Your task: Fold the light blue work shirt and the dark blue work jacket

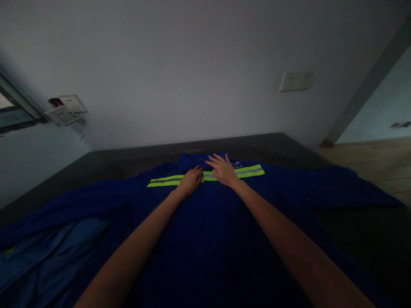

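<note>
A dark blue work jacket lies spread out face up, sleeves stretched to both sides and collar at the far end. A yellow-green and grey reflective strip crosses its chest. My left hand rests on the strip just left of the front closure, fingers close together and lying on the cloth. To the right of the closure, my right hand lies with spread fingers below the collar. A small white print shows beside it. The jacket's lower part is very dark.
Under the jacket is a dark tabletop whose far edge meets a pale wall. Lighter blue cloth lies bunched at the left. Sockets sit on the wall at right, and more sockets at left.
</note>
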Available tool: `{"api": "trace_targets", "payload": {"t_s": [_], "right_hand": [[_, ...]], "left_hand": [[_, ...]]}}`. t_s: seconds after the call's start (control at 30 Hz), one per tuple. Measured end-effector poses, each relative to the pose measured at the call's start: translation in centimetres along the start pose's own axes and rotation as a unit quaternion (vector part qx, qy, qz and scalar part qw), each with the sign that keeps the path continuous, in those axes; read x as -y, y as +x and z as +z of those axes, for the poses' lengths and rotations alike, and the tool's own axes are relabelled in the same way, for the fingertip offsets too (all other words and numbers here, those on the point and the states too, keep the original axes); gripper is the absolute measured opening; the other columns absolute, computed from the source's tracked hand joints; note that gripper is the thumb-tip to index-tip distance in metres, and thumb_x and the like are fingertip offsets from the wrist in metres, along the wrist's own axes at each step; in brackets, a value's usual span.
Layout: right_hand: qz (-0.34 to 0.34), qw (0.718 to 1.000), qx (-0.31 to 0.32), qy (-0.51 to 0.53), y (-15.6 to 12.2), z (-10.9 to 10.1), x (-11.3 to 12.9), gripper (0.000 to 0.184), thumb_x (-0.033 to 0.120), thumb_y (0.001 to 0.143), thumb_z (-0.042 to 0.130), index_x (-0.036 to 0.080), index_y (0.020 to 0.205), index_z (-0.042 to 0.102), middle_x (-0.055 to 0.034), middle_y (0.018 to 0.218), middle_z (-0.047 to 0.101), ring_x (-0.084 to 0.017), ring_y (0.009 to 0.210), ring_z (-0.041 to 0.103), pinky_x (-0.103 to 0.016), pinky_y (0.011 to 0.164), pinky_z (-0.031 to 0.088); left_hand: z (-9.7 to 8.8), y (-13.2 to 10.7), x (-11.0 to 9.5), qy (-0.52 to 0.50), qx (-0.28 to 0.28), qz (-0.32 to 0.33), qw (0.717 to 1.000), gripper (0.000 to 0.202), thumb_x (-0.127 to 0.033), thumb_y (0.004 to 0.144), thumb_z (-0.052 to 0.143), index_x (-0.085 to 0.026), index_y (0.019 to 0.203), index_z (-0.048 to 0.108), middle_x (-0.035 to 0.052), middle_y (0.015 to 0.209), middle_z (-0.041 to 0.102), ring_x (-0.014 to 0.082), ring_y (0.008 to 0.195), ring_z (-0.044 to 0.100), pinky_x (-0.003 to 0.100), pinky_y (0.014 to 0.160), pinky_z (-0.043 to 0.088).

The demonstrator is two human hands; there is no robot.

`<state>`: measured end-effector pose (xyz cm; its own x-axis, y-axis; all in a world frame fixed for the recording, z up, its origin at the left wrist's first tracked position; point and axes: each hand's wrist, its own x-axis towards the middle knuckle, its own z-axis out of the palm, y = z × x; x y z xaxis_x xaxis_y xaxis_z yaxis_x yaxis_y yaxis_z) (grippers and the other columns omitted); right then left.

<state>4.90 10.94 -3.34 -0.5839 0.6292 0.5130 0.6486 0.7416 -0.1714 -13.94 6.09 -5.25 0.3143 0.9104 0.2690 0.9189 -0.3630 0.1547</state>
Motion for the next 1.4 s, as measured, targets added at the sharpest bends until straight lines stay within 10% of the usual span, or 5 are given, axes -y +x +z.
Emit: {"api": "trace_targets", "payload": {"t_s": [0.47, 0.77, 1.0, 1.4], "right_hand": [[-0.013, 0.989, 0.136, -0.056, -1.2, 0.2, 0.0, 0.04, 0.043, 0.094, 0.036, 0.031, 0.128, 0.053, -0.0064, 0.132, 0.054, -0.022, 0.126, 0.045, -0.05, 0.109, 0.016], [-0.015, 0.991, 0.125, -0.045, -0.5, -0.9, -0.5, 0.037, 0.043, 0.093, 0.041, 0.031, 0.123, 0.057, -0.0042, 0.13, 0.056, -0.023, 0.128, 0.04, -0.049, 0.107, 0.024], [0.2, 0.975, 0.045, -0.084, 4.7, -3.3, -3.8, 0.033, 0.026, 0.093, 0.037, 0.022, 0.108, 0.065, -0.0075, 0.11, 0.065, -0.018, 0.103, 0.057, -0.028, 0.09, 0.042], [0.258, 0.942, 0.141, -0.161, 7.6, -0.2, -4.4, 0.044, 0.043, 0.092, 0.039, 0.013, 0.108, 0.067, -0.0211, 0.116, 0.06, -0.029, 0.109, 0.056, -0.041, 0.088, 0.044]], "left_hand": [[-0.5, -0.8, -1.1, 0.086, -0.059, -0.036, 0.994, 0.036, -0.025, 0.092, 0.034, -0.019, 0.12, 0.057, 0.0114, 0.125, 0.059, 0.0212, 0.123, 0.048, 0.049, 0.111, 0.016], [-1.3, -0.4, -1.9, 0.07, -0.026, -0.051, 0.996, 0.041, -0.025, 0.094, 0.033, -0.02, 0.132, 0.046, 0.0112, 0.127, 0.056, 0.0221, 0.12, 0.05, 0.043, 0.103, 0.034], [-0.6, -0.4, -3.2, 0.068, -0.054, -0.013, 0.996, 0.041, -0.039, 0.094, 0.032, -0.031, 0.132, 0.046, 0.0057, 0.138, 0.048, 0.0246, 0.131, 0.036, 0.055, 0.11, 0.015], [-0.5, -0.6, -3.0, 0.019, -0.012, -0.023, 0.999, 0.041, -0.037, 0.094, 0.031, -0.027, 0.13, 0.049, 0.0072, 0.138, 0.048, 0.0282, 0.132, 0.036, 0.064, 0.107, 0.011]]}}
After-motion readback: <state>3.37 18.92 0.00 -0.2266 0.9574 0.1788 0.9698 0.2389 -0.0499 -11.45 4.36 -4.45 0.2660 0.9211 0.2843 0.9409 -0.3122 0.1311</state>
